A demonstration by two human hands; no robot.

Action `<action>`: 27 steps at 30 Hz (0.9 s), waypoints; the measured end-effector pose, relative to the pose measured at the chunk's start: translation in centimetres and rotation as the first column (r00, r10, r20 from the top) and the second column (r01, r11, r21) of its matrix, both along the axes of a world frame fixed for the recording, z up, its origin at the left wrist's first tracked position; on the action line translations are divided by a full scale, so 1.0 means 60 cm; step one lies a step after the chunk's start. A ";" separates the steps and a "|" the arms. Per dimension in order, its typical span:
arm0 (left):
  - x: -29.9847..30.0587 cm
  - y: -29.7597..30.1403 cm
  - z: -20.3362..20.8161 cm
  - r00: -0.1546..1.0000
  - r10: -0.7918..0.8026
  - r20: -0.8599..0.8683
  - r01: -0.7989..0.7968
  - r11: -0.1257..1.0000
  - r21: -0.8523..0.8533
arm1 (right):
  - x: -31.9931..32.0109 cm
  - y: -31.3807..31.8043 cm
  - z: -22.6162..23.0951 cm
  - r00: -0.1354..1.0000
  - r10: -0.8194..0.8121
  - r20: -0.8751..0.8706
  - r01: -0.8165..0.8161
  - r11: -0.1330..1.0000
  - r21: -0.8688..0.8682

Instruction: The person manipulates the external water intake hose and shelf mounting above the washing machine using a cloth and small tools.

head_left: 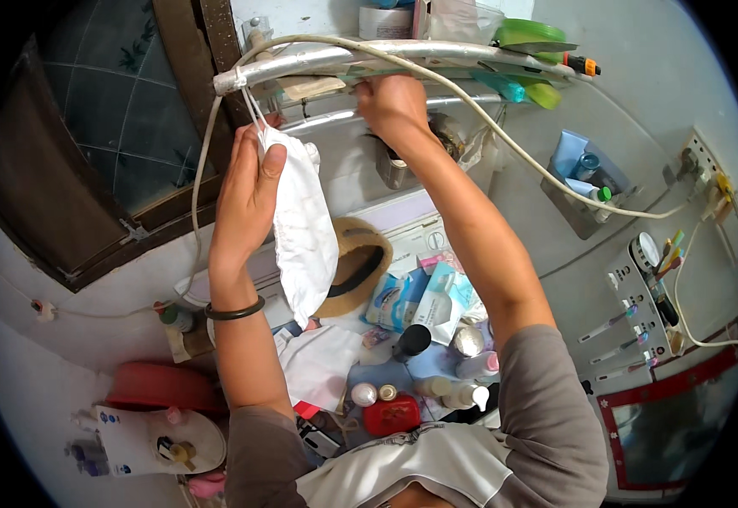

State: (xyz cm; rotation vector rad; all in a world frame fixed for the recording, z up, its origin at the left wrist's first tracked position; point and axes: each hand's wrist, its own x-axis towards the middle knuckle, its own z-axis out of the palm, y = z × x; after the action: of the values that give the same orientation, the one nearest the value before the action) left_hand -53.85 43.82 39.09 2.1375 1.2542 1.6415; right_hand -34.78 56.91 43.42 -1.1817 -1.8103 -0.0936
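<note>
One red basin (159, 388) stands at the lower left; its contents cannot be made out. One left hand (250, 182), its wrist in one dark bracelet (235, 309), is partly open, fingers upright and thumb apart, touching the top of one white bag (304, 229); whether it grips the cloth cannot be told. The bag hangs by its string from the left end of the upper rail (301, 66), one of two rails. Right of and behind it lies one straw hat (360, 254) with one black band. Below the hat, on the crowded table, are one red box (392, 416), closed, and one black cup (412, 340). One right hand (392, 106), blurred, is curled beneath the upper rail; what it holds, if anything, cannot be told. Farther right, one wall caddy (578, 213) contains one pale-blue tube (569, 151), one blue jar (587, 165) and one green-capped tube (593, 193). At the far right, one holder (640, 300) carries three hanging toothbrushes (613, 349), above one red-framed mirror (674, 423)
</note>
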 end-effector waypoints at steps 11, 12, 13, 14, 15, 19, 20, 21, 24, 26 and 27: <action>-0.005 0.008 -0.010 0.991 0.105 -0.079 -0.103 0.994 0.029 | -0.046 -0.030 0.007 0.824 0.386 0.415 -0.455 0.887 0.078; 0.000 0.003 -0.004 0.997 0.049 -0.051 -0.049 0.999 -0.004 | -0.029 -0.017 0.006 0.828 0.379 0.414 -0.448 0.890 0.081; 0.003 0.001 0.000 0.998 0.046 -0.053 -0.047 0.999 -0.002 | -0.007 -0.002 0.005 0.827 0.338 0.449 -0.422 0.901 0.099; 0.005 0.000 0.002 0.998 0.032 -0.048 -0.032 0.999 0.001 | 0.011 0.011 0.001 0.823 0.296 0.484 -0.396 0.911 0.117; -0.001 -0.005 0.002 0.998 0.036 -0.043 -0.036 0.999 0.002 | 0.009 -0.009 0.016 0.911 0.226 0.346 -0.189 0.972 -0.137; 0.007 -0.008 0.007 0.999 0.010 -0.037 -0.010 1.000 0.015 | 0.109 0.056 -0.012 0.980 0.163 0.114 -0.158 0.986 -0.051; 0.005 -0.009 0.007 0.999 0.014 -0.035 -0.013 1.000 0.022 | 0.130 0.063 -0.007 0.979 0.017 0.203 -0.003 0.998 -0.068; 0.011 -0.008 0.008 1.000 0.004 -0.029 -0.003 0.999 0.035 | 0.173 0.093 -0.010 0.951 -0.091 0.295 0.119 0.990 -0.080; 0.003 -0.004 0.003 0.999 0.032 -0.004 -0.032 0.999 0.007 | 0.237 0.110 -0.013 0.971 -0.025 0.237 -0.007 0.991 0.135; 0.002 -0.003 0.003 0.999 0.033 -0.004 -0.033 0.999 0.011 | 0.243 0.122 -0.006 0.990 -0.004 0.143 -0.011 0.994 0.108; 0.002 -0.004 0.002 1.000 0.025 -0.008 -0.025 1.000 0.011 | 0.242 0.121 0.001 0.968 0.021 0.251 -0.046 0.995 0.093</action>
State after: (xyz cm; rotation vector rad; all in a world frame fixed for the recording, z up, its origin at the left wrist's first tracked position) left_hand -53.73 43.61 39.23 2.1458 1.2823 1.6548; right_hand -20.28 64.19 43.46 -1.1082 -2.0198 -0.3218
